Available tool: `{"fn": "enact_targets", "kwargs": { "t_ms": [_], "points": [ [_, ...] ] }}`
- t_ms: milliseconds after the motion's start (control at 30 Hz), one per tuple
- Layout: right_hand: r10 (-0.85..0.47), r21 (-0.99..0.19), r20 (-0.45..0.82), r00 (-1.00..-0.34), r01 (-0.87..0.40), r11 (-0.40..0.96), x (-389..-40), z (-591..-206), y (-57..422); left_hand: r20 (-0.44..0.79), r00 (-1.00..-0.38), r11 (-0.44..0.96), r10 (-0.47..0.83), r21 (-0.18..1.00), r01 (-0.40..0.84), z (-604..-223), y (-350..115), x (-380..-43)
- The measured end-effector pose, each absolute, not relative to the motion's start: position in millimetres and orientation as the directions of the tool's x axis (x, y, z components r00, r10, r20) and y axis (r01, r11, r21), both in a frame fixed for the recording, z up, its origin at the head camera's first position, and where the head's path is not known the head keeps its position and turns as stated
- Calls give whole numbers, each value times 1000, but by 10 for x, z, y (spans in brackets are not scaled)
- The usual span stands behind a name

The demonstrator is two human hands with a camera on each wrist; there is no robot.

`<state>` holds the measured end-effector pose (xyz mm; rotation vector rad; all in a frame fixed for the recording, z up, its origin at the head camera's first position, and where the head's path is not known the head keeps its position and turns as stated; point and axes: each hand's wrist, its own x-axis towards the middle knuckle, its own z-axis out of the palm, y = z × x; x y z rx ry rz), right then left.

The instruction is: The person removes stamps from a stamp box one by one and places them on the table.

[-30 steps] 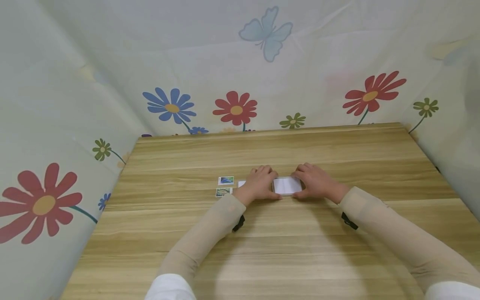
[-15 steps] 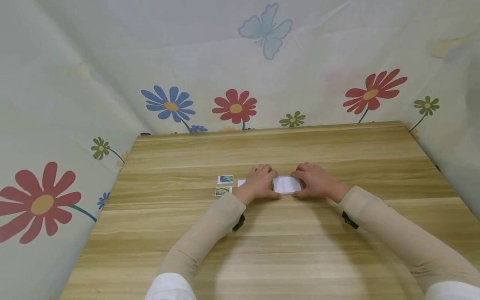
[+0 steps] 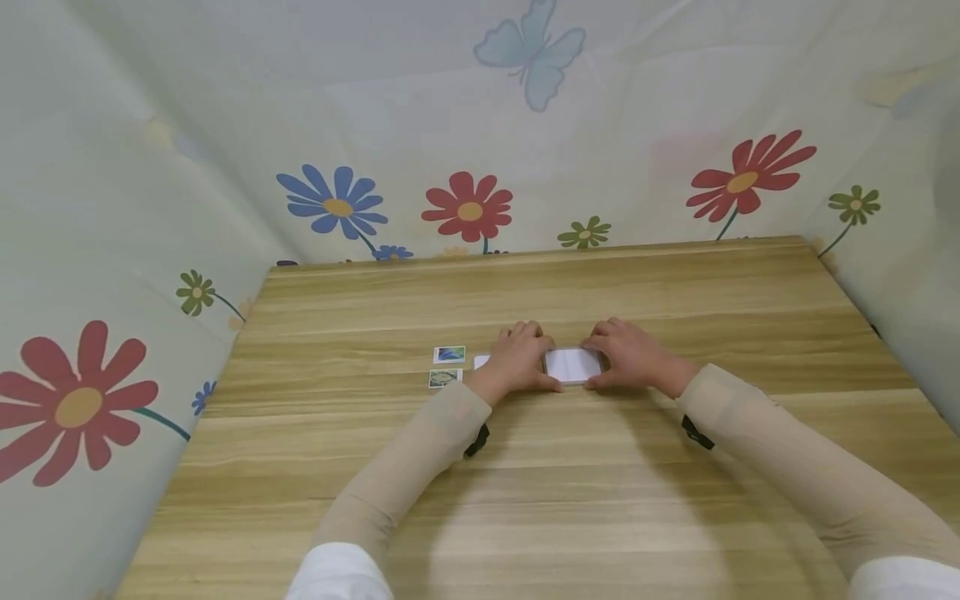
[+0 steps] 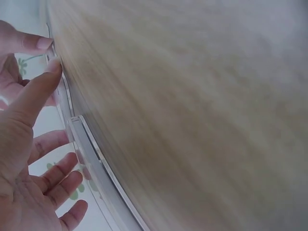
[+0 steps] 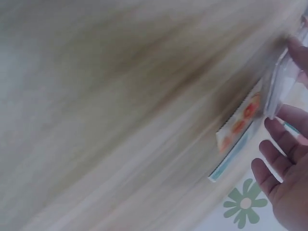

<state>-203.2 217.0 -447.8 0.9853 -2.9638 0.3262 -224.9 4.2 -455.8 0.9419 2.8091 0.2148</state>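
A flat clear plastic case point(image 3: 573, 365) with white showing inside lies on the wooden table. My left hand point(image 3: 517, 358) grips its left end between thumb and fingers. At the right end my right hand point(image 3: 633, 354) grips it the same way. Both thumbs meet its near edge in the left wrist view, where a second clear case point(image 4: 103, 166) sits under my left fingers. In the right wrist view, an orange-patterned stamp point(image 5: 240, 122) with toothed edges lies beside the held case, below my right hand, with another stamp point(image 5: 230, 161) along it.
Two small picture stamps lie left of my left hand, a blue-green one point(image 3: 449, 355) behind a greenish one point(image 3: 446, 378). A white piece point(image 3: 480, 361) shows partly behind the left hand. Flower-printed cloth point(image 3: 637, 150) stands along the table's back edge and both sides.
The head view has tilted slightly, so everything sits a little differently in it. Both hands keep their hold on the clear case, with hardly any visible movement.
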Motion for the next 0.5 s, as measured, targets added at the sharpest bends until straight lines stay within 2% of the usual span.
{"fn": "enact_targets", "kwargs": {
  "t_ms": [333,500],
  "points": [
    [-535,-237,-44,-844,-511,826,-2096,-4393,2073,-107,-795,798,597,184,574,-4572,48,-2264],
    [-529,-235,-37,-848,-507,829,-2094,-4415,2076,-102,-796,798,597,181,575,-4583,49,-2265]
  ]
}}
